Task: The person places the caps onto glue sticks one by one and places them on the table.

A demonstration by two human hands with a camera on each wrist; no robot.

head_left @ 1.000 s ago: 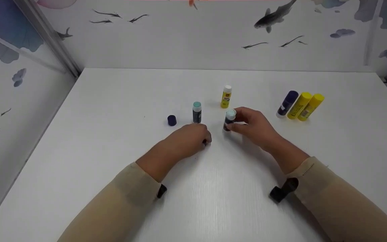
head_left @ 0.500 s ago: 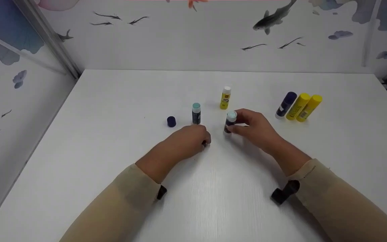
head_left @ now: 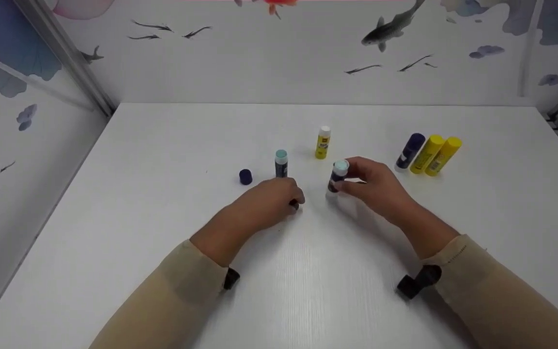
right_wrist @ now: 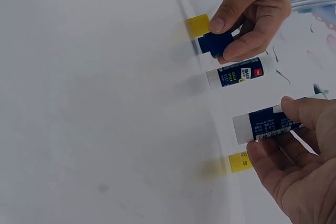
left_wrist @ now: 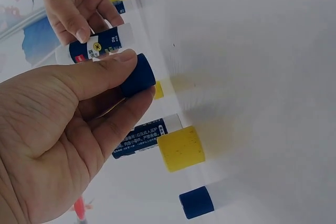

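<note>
My left hand [head_left: 271, 201] pinches a dark blue cap [left_wrist: 139, 75] between thumb and fingers, just above the table. In my right hand [head_left: 378, 189] is an uncapped navy glue stick [head_left: 337, 182], held by thumb and fingertips with its pale top up and leaning slightly right. Whether its base touches the table I cannot tell. Another uncapped navy glue stick [head_left: 281, 164] stands behind my left hand. A second blue cap [head_left: 245, 177] stands to its left. A yellow cap [left_wrist: 181, 149] shows in the left wrist view; my left hand hides it from the head view.
An uncapped yellow glue stick [head_left: 323, 143] stands farther back. At the right, a capped navy glue stick [head_left: 410, 151] and two capped yellow glue sticks [head_left: 427, 154] stand in a row. A white patterned panel [head_left: 259, 63] rises behind the white table [head_left: 138, 194].
My right hand has shifted a little to the right with the glue stick, which leans slightly more. The left hand keeps its pinch on the cap. The head view has drifted slightly.
</note>
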